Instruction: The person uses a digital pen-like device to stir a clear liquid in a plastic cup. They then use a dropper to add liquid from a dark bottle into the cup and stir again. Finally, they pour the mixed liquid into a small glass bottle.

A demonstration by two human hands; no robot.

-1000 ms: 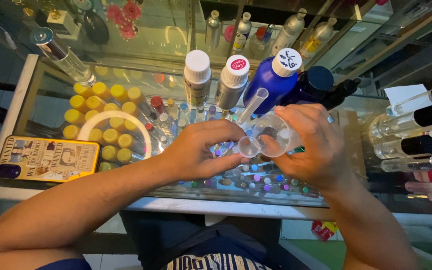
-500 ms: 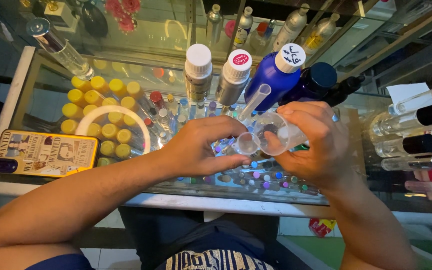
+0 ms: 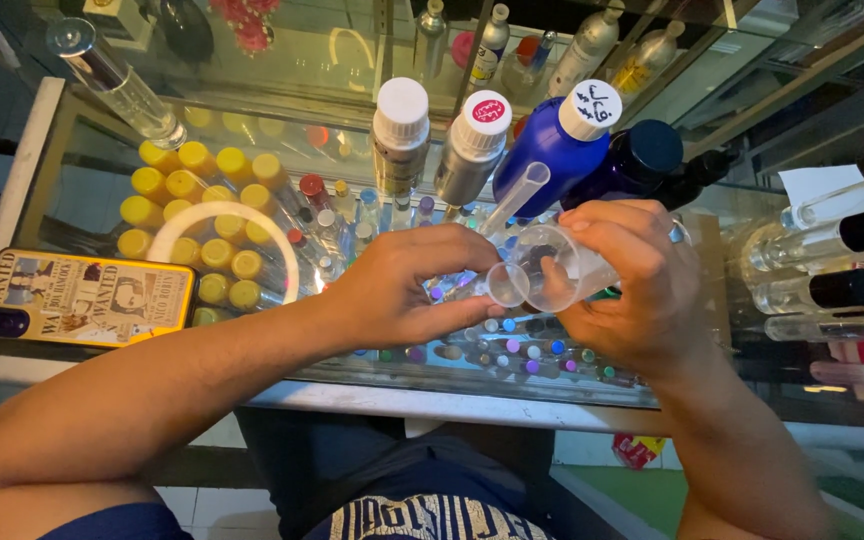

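Over the glass table (image 3: 72,370), the right hand (image 3: 632,300) tilts a clear measuring cup (image 3: 562,265), fingers wrapped round it, mouth-to-mouth with the small vial (image 3: 502,285) pinched in the left hand (image 3: 392,300).

Left hand (image 3: 397,300) pinching small clear vial (image 3: 505,285), mouth meeting clear plastic cup (image 3: 552,268) tilting in right hand (image 3: 632,290), both over middle of glass counter (image 3: 102,370). Clear tube (image 3: 515,198) leaning just behind cup. White-capped bottles (image 3: 399,135), blue bottle (image 3: 552,150) standing toward far edge. Yellow-capped vials (image 3: 202,215) showing under glass at left. Yellow phone (image 3: 82,298) lying at near-left corner.
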